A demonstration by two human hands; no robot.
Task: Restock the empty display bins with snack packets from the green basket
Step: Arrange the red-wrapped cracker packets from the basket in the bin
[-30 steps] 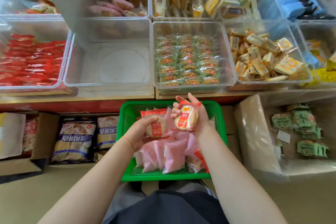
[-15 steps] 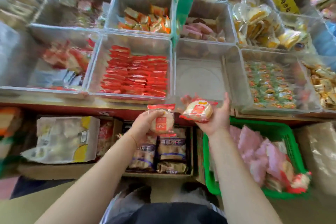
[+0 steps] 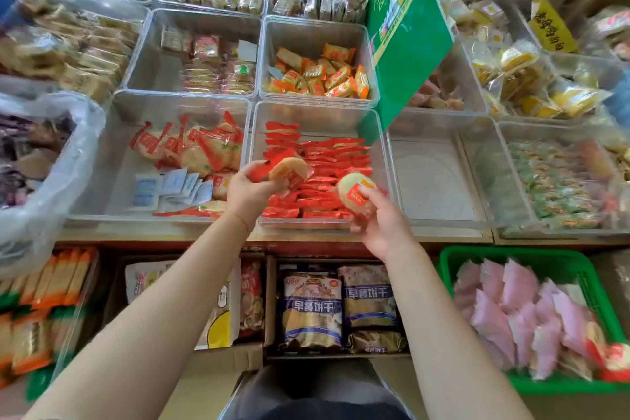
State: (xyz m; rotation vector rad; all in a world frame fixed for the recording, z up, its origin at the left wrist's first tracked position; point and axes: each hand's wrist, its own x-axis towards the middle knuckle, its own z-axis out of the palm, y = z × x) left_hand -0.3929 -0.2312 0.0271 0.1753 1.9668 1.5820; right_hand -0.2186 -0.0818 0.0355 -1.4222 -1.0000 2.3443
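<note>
Head view of a restocking step, both hands loaded. The left hand [image 3: 254,193] grips one round cracker packet [image 3: 284,170] with red wrapper ends, fingers curled beneath it; the right hand [image 3: 381,227] pinches a second packet of the same kind [image 3: 354,193] between thumb and fingers. Both packets hover above the front edge of the bin of flat red sachets [image 3: 317,174], which is already well filled. Just to its left stands the half-filled bin [image 3: 119,160] holding matching round crackers along with some blue-and-white sachets; to its right sits the empty bin [image 3: 433,181], its bare floor visible. The green basket [image 3: 453,256], low at right and below the desk [image 3: 163,235], holds pink packets and a few red-ended ones. The packets in hand match the stock of the left bin, so that bin is the likely destination, though the empty one remains possible. Good practice for this step: carry each packet clear over the bin wall before release, lay it flat with the label up beside its own kind, and avoid dropping it among the red sachets directly below. The thin wrappers probably crush easily, so a light hold should suffice. Much basket stock remains.
</note>
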